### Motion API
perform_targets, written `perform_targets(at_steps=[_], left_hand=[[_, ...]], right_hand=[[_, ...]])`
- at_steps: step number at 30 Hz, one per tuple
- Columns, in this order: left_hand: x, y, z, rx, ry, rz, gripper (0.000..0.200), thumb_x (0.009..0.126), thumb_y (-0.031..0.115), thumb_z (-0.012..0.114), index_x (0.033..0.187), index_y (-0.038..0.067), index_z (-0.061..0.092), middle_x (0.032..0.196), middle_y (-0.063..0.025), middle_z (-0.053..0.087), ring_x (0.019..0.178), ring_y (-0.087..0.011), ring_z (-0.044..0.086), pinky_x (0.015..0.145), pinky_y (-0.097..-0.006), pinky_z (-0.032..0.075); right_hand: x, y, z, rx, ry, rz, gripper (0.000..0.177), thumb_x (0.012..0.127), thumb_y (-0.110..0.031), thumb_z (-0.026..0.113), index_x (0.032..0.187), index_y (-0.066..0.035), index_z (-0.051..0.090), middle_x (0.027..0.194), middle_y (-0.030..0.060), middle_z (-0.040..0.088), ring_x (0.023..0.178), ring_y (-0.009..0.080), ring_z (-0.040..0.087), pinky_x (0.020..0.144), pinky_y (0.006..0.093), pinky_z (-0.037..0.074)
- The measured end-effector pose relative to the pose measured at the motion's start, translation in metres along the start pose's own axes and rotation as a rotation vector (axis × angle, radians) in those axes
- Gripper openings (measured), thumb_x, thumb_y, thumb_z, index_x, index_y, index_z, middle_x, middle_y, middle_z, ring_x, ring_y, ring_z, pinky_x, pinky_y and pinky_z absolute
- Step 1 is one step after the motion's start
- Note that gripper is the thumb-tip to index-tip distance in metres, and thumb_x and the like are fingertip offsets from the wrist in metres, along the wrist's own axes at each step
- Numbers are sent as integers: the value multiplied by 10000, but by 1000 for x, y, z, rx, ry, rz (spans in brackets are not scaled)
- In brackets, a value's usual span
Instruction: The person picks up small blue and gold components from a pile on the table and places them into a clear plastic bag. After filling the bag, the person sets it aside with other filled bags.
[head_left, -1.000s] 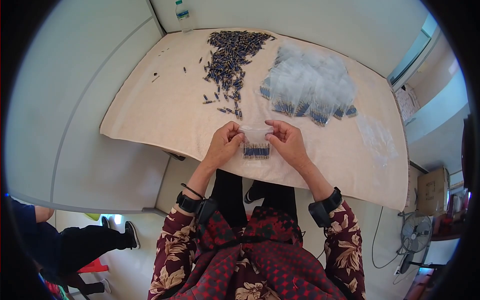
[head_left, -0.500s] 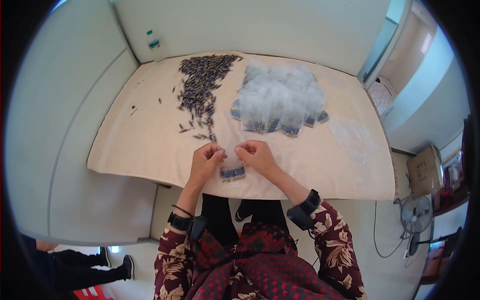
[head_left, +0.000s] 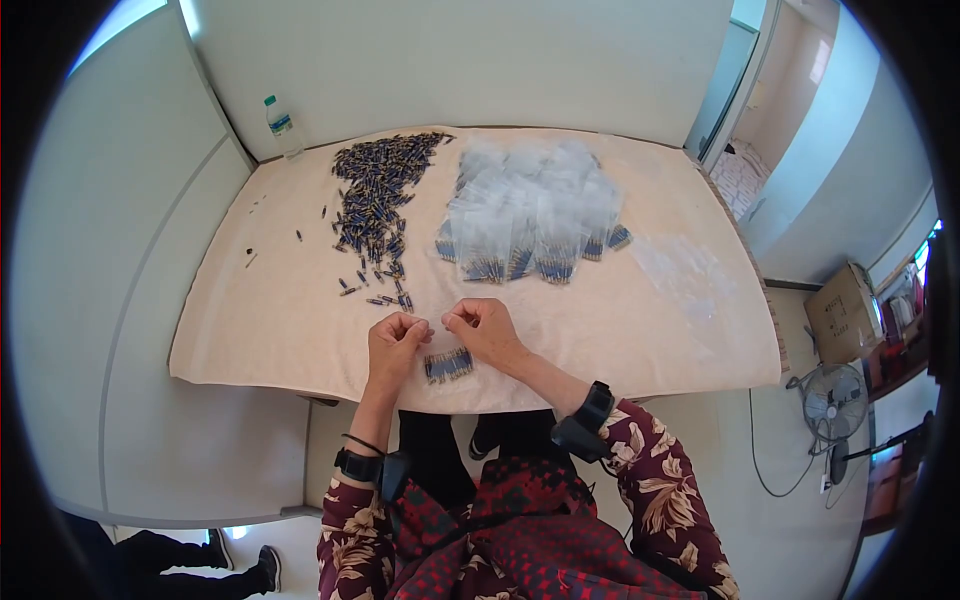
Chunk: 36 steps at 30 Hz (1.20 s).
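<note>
Near the table's front edge, a clear plastic bag (head_left: 448,367) lies with a row of small dark-blue pieces with gold-coloured ends inside. At its upper left edge my left hand (head_left: 397,340) is closed in a pinch. My right hand (head_left: 487,330) pinches at the upper right, a short gap from the left. The film between my fingertips is barely visible. Beyond my left hand spreads a heap of loose blue-and-gold pieces (head_left: 375,190). A pile of filled clear bags (head_left: 535,205) lies beyond my right hand.
Flat clear plastic bags (head_left: 690,280) lie on the cloth-covered table (head_left: 270,330) at right. A water bottle (head_left: 281,128) stands at the back left corner. Walls close the left and back. A fan (head_left: 833,400) and a cardboard box (head_left: 843,312) are at right. Another person's legs (head_left: 190,565) show lower left.
The camera view has shifted, so the table's contents appear lower and further left. Both hands keep their pinch at the top of the bag, with little visible change between them.
</note>
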<state>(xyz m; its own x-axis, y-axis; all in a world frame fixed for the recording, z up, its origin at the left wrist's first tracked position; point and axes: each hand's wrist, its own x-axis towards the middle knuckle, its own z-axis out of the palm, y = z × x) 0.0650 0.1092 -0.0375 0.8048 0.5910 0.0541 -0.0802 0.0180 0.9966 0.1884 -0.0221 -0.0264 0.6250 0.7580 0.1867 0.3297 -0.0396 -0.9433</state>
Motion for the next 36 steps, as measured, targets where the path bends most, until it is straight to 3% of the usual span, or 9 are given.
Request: perform_targets(at_steps=[7, 10, 15, 21, 27, 31, 34, 36], left_hand=[[-2, 1, 0, -4, -27, 18, 101, 891, 94, 618, 872, -3, 638, 779, -39, 655, 715, -82, 608, 696, -213, 491], [-3, 3, -2, 15, -62, 27, 109, 899, 92, 606, 894, -12, 639, 800, -31, 652, 726, -75, 606, 709, -206, 491], [-7, 4, -2, -106, 19, -7, 148, 920, 113, 583, 982, -14, 625, 866, -40, 653, 760, -78, 603, 729, -208, 492], [-7, -11, -1, -56, 19, 40, 165, 926, 95, 566, 1031, -26, 603, 886, -47, 650, 793, -90, 613, 741, -225, 508], [-6, -18, -4, -44, 21, 58, 143, 918, 62, 560, 1017, -31, 605, 878, -54, 651, 804, -97, 620, 738, -231, 511], [-8, -16, -4, 10, 33, 77, 136, 911, 49, 556, 1006, -35, 606, 867, -55, 649, 798, -103, 621, 732, -233, 509], [-9, -17, -4, 82, 32, 114, 135, 905, 43, 552, 998, -38, 607, 851, -57, 645, 779, -108, 613, 723, -234, 504], [-8, -19, -4, 98, 34, 130, 130, 898, 38, 558, 988, -43, 604, 828, -55, 641, 751, -104, 601, 709, -230, 495]], right_hand=[[-15, -4, 3, 183, 31, -71, 178, 862, -124, 646, 800, 43, 642, 677, 46, 645, 654, 84, 614, 591, 231, 478], [-23, -11, -5, 248, -55, 2, 153, 920, -105, 590, 910, 40, 637, 811, 47, 662, 753, 100, 646, 652, 226, 521], [-33, -30, -29, 343, -37, 89, 155, 929, -116, 579, 936, 29, 632, 824, 69, 667, 779, 138, 675, 633, 241, 542], [-8, -41, -80, 323, 34, 48, 163, 938, -128, 566, 912, 21, 625, 810, 76, 668, 738, 147, 684, 577, 238, 541], [46, -8, -125, 169, 139, 125, 188, 929, -174, 592, 879, 2, 637, 743, 83, 673, 673, 120, 668, 534, 224, 513], [79, 19, -139, 169, 274, 98, 189, 894, -178, 632, 895, 11, 647, 720, 95, 674, 612, 148, 649, 537, 255, 506], [88, 28, -154, -609, 391, -147, 233, 845, -182, 666, 980, 6, 645, 784, 109, 670, 651, 210, 641, 613, 318, 511], [89, 43, -147, -581, 743, -439, 262, 807, -166, 660, 1030, -34, 621, 907, 140, 637, 778, 324, 613, 720, 382, 491]])
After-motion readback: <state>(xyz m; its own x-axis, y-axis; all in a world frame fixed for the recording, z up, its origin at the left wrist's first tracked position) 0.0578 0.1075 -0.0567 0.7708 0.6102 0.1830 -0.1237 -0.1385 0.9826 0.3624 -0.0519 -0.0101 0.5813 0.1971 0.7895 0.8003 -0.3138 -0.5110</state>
